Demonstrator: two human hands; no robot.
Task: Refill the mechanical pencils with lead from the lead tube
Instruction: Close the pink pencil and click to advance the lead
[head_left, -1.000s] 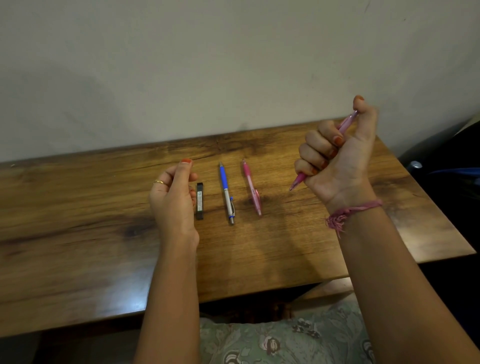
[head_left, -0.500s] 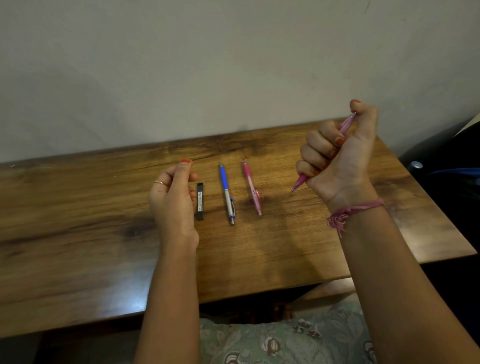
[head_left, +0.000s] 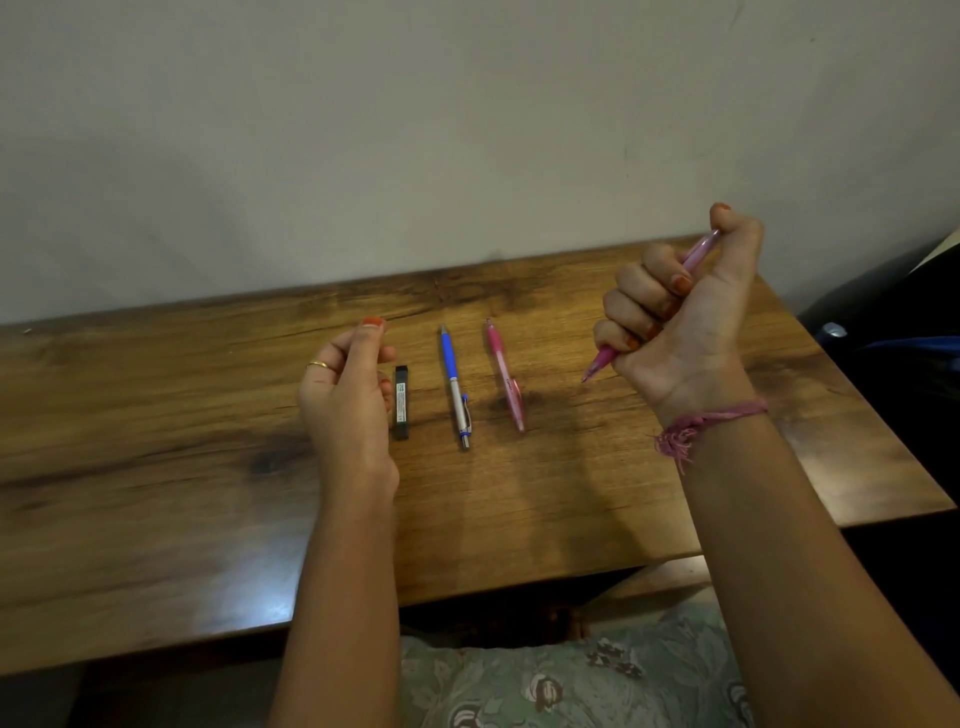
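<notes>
Pink pencil (head_left: 696, 260) clenched in raised right hand (head_left: 680, 317), thumb on cap: clicking step, likely. Left hand (head_left: 345, 395) loosely curled, grasping nothing, lead tube (head_left: 401, 402) just beside it on surface (head_left: 156, 441). Next: uncap, load lead.

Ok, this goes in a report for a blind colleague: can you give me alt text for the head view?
A person's right hand grips a pink pencil above a wooden table, thumb on its top end, while the left hand hovers loosely curled and empty. On the table between them lie a black lead tube, a blue pencil and another pink pencil.
</notes>
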